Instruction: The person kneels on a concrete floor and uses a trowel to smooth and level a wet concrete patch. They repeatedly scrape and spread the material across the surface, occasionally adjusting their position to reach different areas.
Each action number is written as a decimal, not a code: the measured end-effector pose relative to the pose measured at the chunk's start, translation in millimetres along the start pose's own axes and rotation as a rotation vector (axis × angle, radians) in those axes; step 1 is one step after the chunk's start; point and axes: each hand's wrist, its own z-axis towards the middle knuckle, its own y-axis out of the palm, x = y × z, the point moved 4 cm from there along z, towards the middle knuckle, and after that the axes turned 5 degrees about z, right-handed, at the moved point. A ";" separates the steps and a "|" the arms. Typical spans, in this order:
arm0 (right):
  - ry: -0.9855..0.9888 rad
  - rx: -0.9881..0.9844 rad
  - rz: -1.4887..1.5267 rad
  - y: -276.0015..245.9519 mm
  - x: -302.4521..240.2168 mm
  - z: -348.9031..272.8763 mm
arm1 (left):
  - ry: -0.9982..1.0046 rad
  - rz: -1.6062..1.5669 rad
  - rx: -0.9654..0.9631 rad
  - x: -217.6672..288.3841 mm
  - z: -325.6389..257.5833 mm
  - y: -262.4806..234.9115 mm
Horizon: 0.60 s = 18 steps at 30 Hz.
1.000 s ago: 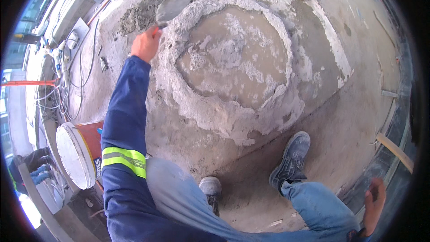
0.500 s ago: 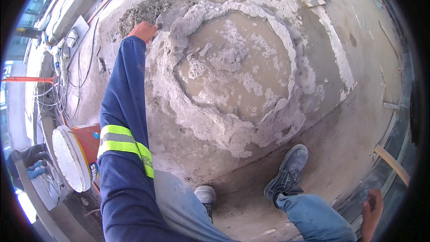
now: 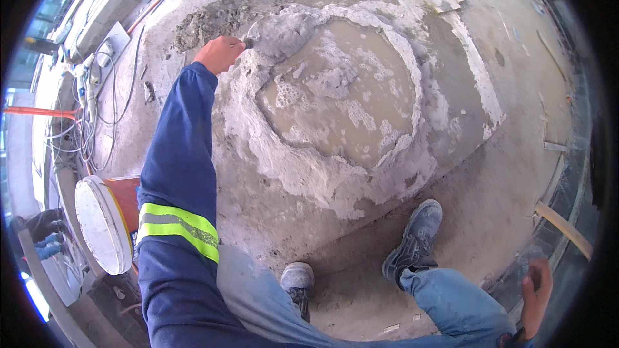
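Got right hand point(image 3: 536, 298) low at right, loosely curled, apparently empty. Got mortar ring point(image 3: 303, 164) on floor point(image 3: 490, 200) ahead of shoes point(image 3: 416, 232), formed and holding cloudy water point(image 3: 322, 136). Looks only partly blended: see pale lump point(image 3: 332, 82) mid-pool. Got left hand point(image 3: 220, 55) clenched on dark tool handle point(image 3: 248, 43) by ring's far-left wall; can't see working end. Beyond, see darker mortar heap point(image 3: 209, 24), apparently not worked in yet.
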 end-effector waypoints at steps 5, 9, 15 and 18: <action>0.041 -0.003 -0.006 1.4 -1.1 -6.6 | 0.122 0.195 0.124 54.6 -65.9 -6.0; -0.111 0.075 0.005 9.3 -10.9 -10.4 | 0.275 0.238 0.240 73.3 -101.0 2.3; -0.150 -0.069 -0.090 32.7 -32.5 -9.3 | 0.384 0.333 0.296 81.4 -122.2 34.9; -0.345 -0.304 -0.224 72.4 -58.7 2.4 | 0.265 0.078 0.205 69.7 -115.3 66.0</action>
